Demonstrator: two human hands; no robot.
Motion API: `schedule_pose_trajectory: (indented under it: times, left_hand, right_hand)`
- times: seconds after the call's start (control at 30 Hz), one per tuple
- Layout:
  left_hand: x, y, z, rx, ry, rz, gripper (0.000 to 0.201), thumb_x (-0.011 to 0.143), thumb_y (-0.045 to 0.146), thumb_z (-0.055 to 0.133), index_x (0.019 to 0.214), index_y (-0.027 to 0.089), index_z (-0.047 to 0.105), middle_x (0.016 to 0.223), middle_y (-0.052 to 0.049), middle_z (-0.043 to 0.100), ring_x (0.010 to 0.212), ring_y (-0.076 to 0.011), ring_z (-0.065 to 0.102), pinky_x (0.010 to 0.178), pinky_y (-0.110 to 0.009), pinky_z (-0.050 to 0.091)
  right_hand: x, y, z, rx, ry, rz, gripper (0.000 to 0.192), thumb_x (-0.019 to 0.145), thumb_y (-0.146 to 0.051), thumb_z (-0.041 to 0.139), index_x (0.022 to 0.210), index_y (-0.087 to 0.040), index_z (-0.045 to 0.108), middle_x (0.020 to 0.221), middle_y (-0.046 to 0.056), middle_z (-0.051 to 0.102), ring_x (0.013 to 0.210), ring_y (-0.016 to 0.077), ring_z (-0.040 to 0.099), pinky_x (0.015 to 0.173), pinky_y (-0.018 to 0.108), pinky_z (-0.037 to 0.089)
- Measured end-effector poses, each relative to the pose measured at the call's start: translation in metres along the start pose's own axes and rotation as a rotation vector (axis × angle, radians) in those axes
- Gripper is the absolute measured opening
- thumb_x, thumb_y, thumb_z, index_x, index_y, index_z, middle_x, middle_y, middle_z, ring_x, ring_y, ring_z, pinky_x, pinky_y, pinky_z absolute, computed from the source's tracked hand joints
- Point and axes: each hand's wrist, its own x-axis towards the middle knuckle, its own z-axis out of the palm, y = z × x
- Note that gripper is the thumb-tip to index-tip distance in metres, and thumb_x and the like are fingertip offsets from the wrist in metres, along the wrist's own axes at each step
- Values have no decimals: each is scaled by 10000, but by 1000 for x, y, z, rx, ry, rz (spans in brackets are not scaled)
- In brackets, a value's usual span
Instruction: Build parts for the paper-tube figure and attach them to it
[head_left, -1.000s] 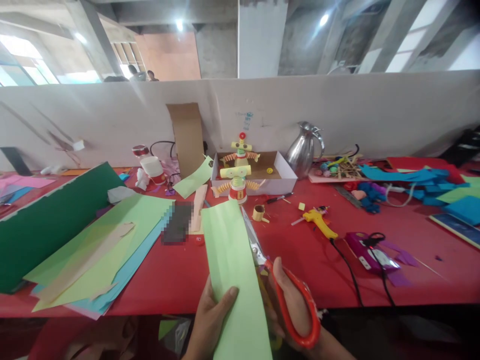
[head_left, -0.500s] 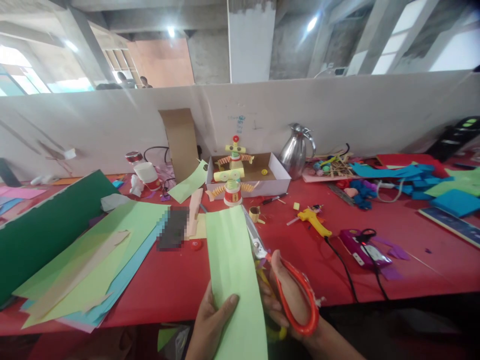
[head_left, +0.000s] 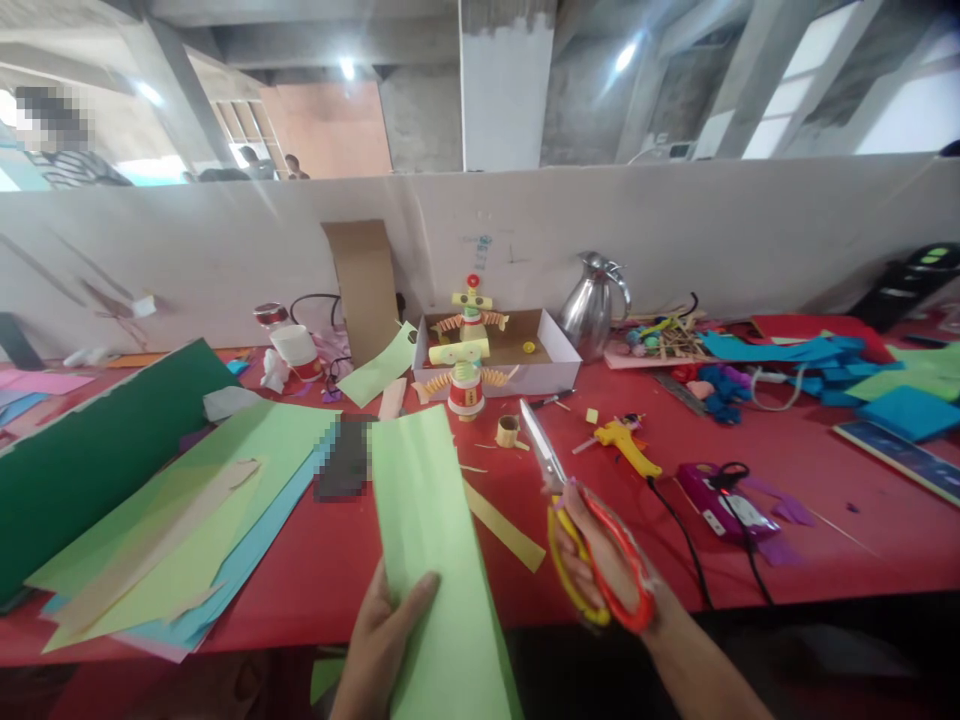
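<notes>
My left hand (head_left: 382, 640) pinches the near end of a long light-green paper sheet (head_left: 427, 530) that rises over the red table (head_left: 315, 560). To its right, my right hand (head_left: 600, 570) grips scissors (head_left: 581, 530) with orange and yellow handles; their blades are closed and point up and away, apart from the sheet. A narrow yellow-green paper strip (head_left: 504, 525) lies on the table between the sheet and the scissors.
Green and blue paper sheets (head_left: 187, 500) lie at left. A paper-cup figure (head_left: 466, 375) stands before a white box (head_left: 555, 365). A steel jug (head_left: 592, 305), yellow glue gun (head_left: 626, 445), purple tool (head_left: 724, 495) with cables and paper scraps sit at right. A white partition backs the table.
The scissors have come away from the sheet's right edge and moved right. A cut strip now lies on the table. The sheet has shifted left with my left hand.
</notes>
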Motion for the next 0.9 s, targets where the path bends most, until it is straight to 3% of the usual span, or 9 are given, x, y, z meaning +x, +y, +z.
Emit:
schedule_pose_trajectory:
  times: [0.1, 0.23, 0.33, 0.47, 0.57, 0.63, 0.73, 0.83, 0.9]
  left_hand:
    - [6, 13, -3, -22, 25, 7, 822, 613, 327, 877, 1348, 234, 521, 935, -89, 781, 697, -271, 749, 598, -328, 609]
    - [13, 21, 4, -72, -62, 30, 815, 672, 310, 845, 1397, 239, 478, 999, -110, 774, 756, -272, 754, 633, -327, 614]
    - [16, 20, 8, -111, -86, 35, 790, 699, 321, 826, 1403, 233, 480, 1052, -122, 763, 780, -268, 754, 668, -326, 616]
    - [20, 16, 8, -130, -109, 61, 746, 722, 334, 807, 1392, 225, 498, 1085, -131, 754, 784, -268, 752, 691, -341, 618]
    - [23, 13, 10, -143, -122, 78, 710, 720, 335, 808, 1358, 205, 526, 1068, -137, 756, 787, -266, 751, 705, -347, 616]
    - [25, 11, 13, -149, -119, 77, 666, 711, 337, 815, 1307, 186, 559, 1052, -138, 759, 800, -268, 750, 718, -353, 614]
    - [26, 9, 17, -155, -95, 65, 639, 669, 335, 843, 1234, 162, 597, 998, -134, 768, 788, -272, 748, 725, -367, 610]
    - [25, 8, 17, -195, -81, 83, 592, 662, 349, 845, 1177, 154, 627, 978, -122, 771, 800, -268, 746, 755, -374, 604]
    - [25, 7, 12, -228, -49, 111, 503, 688, 375, 824, 1107, 151, 658, 983, -111, 771, 831, -257, 743, 778, -359, 600]
  right_hand:
    - [16, 4, -30, -528, 216, -152, 497, 837, -622, 564, 1152, -241, 513, 593, -37, 555, 504, 178, 551, 488, 267, 380]
    - [36, 3, -52, -1236, 280, -164, 299, 925, -363, 485, 1155, -192, 572, 792, 99, 691, 752, 279, 679, 611, 322, 389]
    - [44, 5, -58, -1382, 238, -147, 311, 953, -313, 437, 1192, -176, 581, 932, 143, 701, 830, 295, 692, 649, 340, 421]
    - [39, 7, -60, -1492, 333, -209, 325, 936, -317, 491, 1190, -186, 646, 1104, 192, 635, 999, 375, 630, 760, 440, 467]
    - [26, 3, -40, -1319, 345, -403, 326, 943, -280, 489, 1191, -152, 656, 1183, 206, 613, 1165, 383, 539, 942, 511, 428]
    - [16, 0, -13, -960, 188, -493, 409, 964, -355, 485, 1315, -158, 560, 1250, 179, 612, 1195, 317, 545, 1000, 462, 429]
    - [9, -2, 34, -470, -165, -405, 493, 902, -434, 598, 1330, -213, 491, 1145, 110, 683, 1001, 249, 661, 840, 371, 523]
    - [14, -4, 63, -296, -213, -343, 343, 870, -346, 629, 1180, -221, 554, 961, 63, 738, 875, 238, 698, 752, 334, 516]
    - [20, -6, 68, -317, -191, -328, 291, 858, -302, 620, 1135, -226, 579, 891, 47, 749, 822, 237, 703, 720, 322, 498]
